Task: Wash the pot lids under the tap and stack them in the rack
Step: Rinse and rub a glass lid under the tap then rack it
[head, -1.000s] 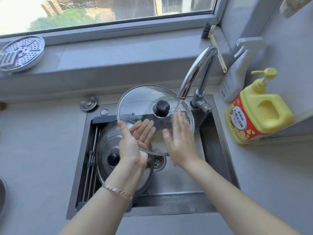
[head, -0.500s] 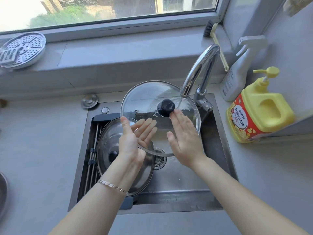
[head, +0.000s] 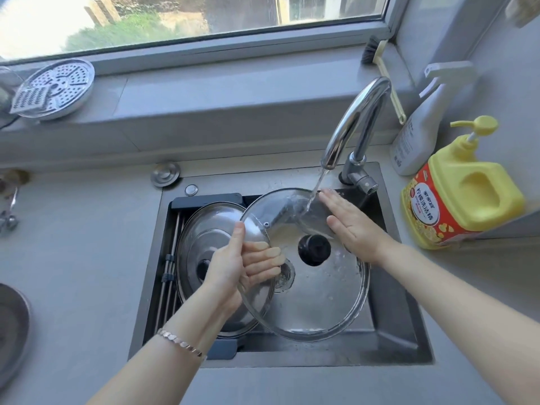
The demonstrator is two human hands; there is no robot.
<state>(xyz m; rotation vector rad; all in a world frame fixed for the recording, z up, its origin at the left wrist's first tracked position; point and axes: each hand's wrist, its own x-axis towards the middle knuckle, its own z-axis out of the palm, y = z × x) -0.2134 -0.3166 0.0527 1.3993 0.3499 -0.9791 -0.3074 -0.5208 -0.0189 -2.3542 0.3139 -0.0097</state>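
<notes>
Grey tabletop point(head: 87, 244) under window point(head: 204, 19). Over the sink point(head: 394, 331) my left hand point(head: 230, 267) gripped the lid point(head: 321, 302); my right hand point(head: 356, 229) lay flat on it.

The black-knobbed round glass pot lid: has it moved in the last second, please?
Yes: the glass lid came toward the person, its knob now well clear of the chrome tap.

Glass lid point(head: 321, 293) now lower and flatter, right hand point(head: 353, 229) farther back beside the water stream point(head: 314, 191).
</notes>
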